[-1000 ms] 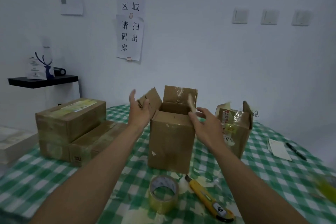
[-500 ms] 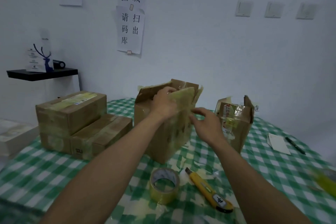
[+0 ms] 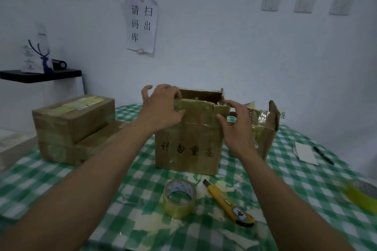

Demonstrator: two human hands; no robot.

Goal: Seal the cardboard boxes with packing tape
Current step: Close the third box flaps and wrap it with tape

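Lying nearest you on the green-checked tablecloth (image 3: 61,179) are a tape roll (image 3: 179,197), flat on its side with the hole up, and a yellow knife (image 3: 228,204) just to its right, not touching it. Both sit in front of the box (image 3: 187,144) you work on, between your forearms. To the left is a pile of closed boxes (image 3: 73,120), taped over. Behind your right hand (image 3: 238,128) stands a second box (image 3: 267,128) with its flaps up, partly hidden by that hand. Further right lie a white paper (image 3: 305,152) and a black pen (image 3: 323,155).

The box stands upright at the middle of the table with its top open and far flap raised. What it holds is hidden. Your left hand (image 3: 161,108) grips the near flap (image 3: 195,106), fingers curled over its top edge and thumb on the front. Your right hand curves round the upper right corner, thumb against the front face. Whether it grips or only touches cannot be told.

The cardboard is brown, worn and glossy with old tape, with dark characters across the front. The tablecloth looks slick, with pale torn patches.
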